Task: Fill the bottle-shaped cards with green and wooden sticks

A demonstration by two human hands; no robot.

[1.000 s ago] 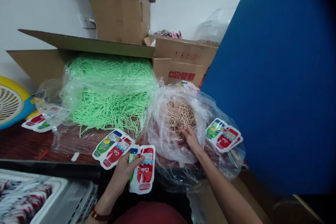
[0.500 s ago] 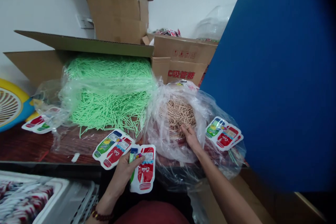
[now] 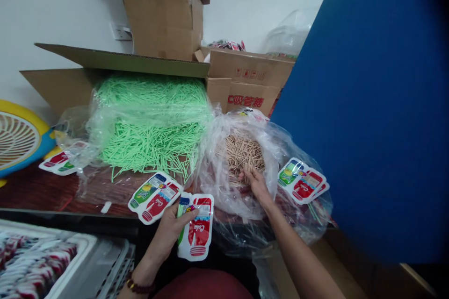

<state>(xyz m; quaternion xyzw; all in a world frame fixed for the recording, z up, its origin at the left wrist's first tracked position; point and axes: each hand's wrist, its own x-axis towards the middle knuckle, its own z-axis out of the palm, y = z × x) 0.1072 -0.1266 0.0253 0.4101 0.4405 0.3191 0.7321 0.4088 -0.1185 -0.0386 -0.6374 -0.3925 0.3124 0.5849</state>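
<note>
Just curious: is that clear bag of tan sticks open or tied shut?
Open: the right hand reaches through the spread mouth of the bag onto bare sticks.

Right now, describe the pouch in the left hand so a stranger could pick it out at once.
Find the open cardboard box heaped with green sticks, then come forward to the near edge of the table. There the left hand grips a pouch printed with a red Cola bottle. Its neighbour to the left lies flat on the table; only this one is held.

The pouch [image 3: 199, 231] at lower centre is glossy printed plastic. The bag [image 3: 219, 189] is thin, crinkled, shiny clear film. Green sticks [image 3: 150, 140] look smooth plastic, tan sticks [image 3: 243, 152] matt. Boxes [image 3: 161, 18] at top are matt brown cardboard.
</note>
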